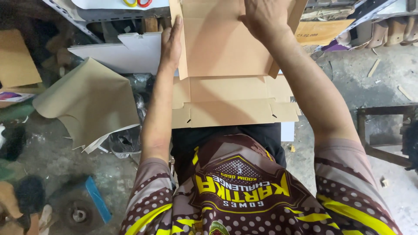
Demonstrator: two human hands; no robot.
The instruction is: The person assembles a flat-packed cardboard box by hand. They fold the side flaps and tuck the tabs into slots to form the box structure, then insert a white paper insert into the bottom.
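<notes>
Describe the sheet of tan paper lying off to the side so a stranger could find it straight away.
Start from the flat brown cardboard box blank across the person's lap, then look past the left hand toward the floor. The curled tan paper sheet lies there, bent and soft, unlike the stiff white board above it.

Only 1 view exists, taken from a camera on the person's head; it looks almost straight down over the chest and lap, so the patterned shirt (244, 191) fills the bottom edge and the concrete floor (374, 82) spreads to either side; it sits close, with both forearms running up the frame to the cardboard box (226, 56) at the top; shelf edges and scissor handles (137, 3) are cut off there; no other view overlaps it.
</notes>
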